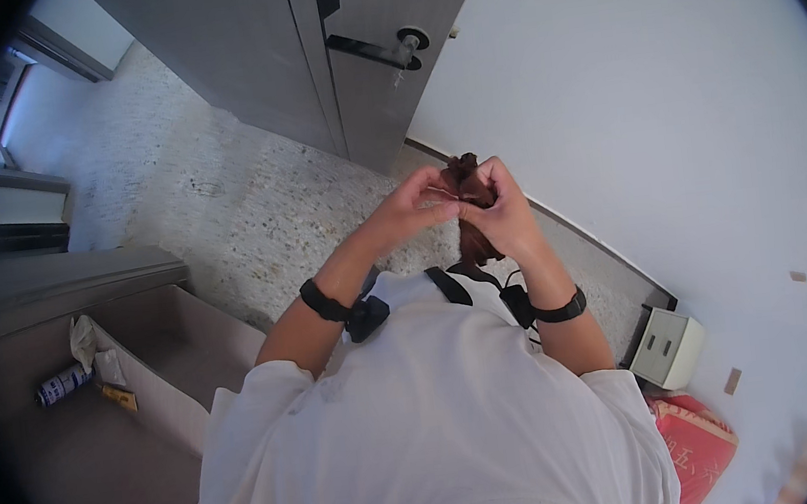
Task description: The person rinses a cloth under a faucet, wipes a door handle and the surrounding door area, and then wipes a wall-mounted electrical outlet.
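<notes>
Both hands hold a crumpled, dark reddish-brown piece of thin material (pixel 477 240) in front of my chest; whether it is a plastic bag or cloth cannot be told. My left hand (pixel 422 202) pinches its left edge between thumb and fingers. On the other side, my right hand (pixel 506 208) grips it with curled fingers, thumb tip close to the left thumb. Bunched folds stick up above the fingers, and a loose part hangs below the right hand. The palms hide its middle. Black straps with small devices circle both forearms.
Ahead stands a grey door (pixel 388 106) with a lever handle (pixel 411 48). At left, an open wooden compartment (pixel 183 330) adjoins a surface with a spray can (pixel 63 385) and a yellow packet (pixel 120 398). A small white cabinet (pixel 668 346) and red fabric (pixel 700 442) lie right, by the white wall (pixel 622 81).
</notes>
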